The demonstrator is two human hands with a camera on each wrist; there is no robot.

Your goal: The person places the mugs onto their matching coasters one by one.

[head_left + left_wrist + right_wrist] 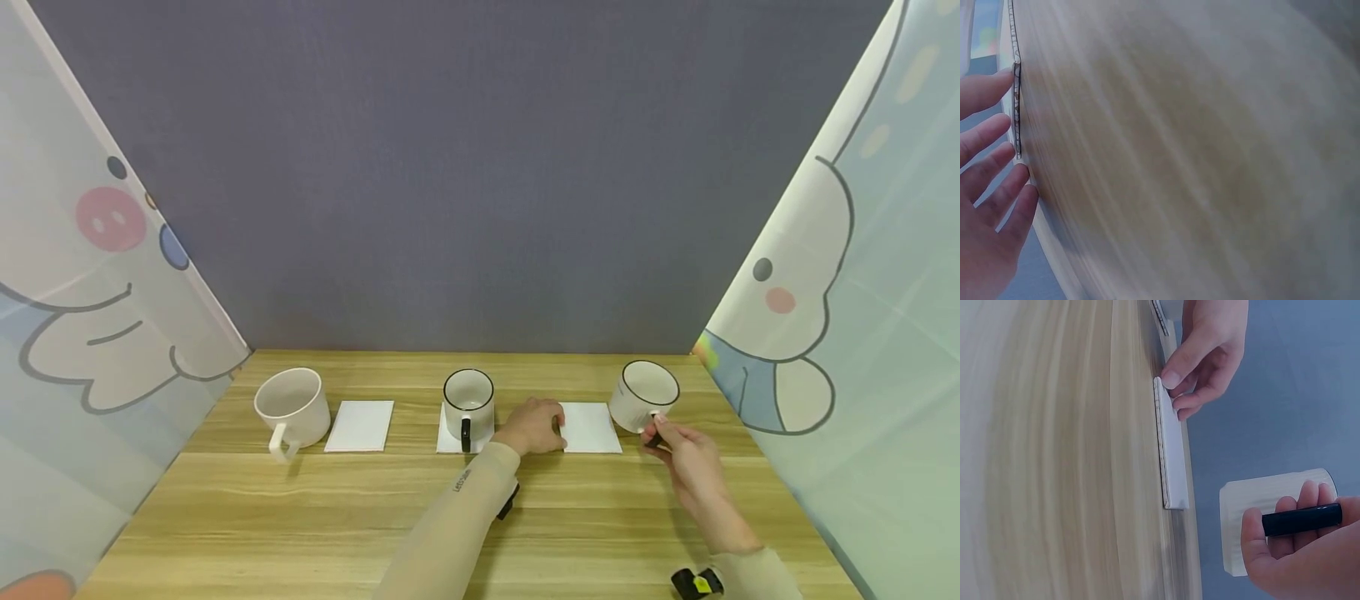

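Note:
My right hand [693, 467] pinches the black handle [1302, 520] of a white mug [645, 396] with a dark rim. In the right wrist view that mug is held up off the table, right of a flat white square pad [590, 427]. At the pad's left edge is my left hand [534, 427], its thumb and fingers spread apart; they touch or nearly touch the edge. The left wrist view shows its loosely bent fingers [991, 134] alongside the pad's thin layered edge [1017, 106].
A second black-handled mug [468, 396] stands on the middle white pad [448, 437]. On the left, a plain white mug [294, 408] sits on the wooden table [300, 533], beside another white pad [360, 426]. A dark grey panel [472, 175] rises behind.

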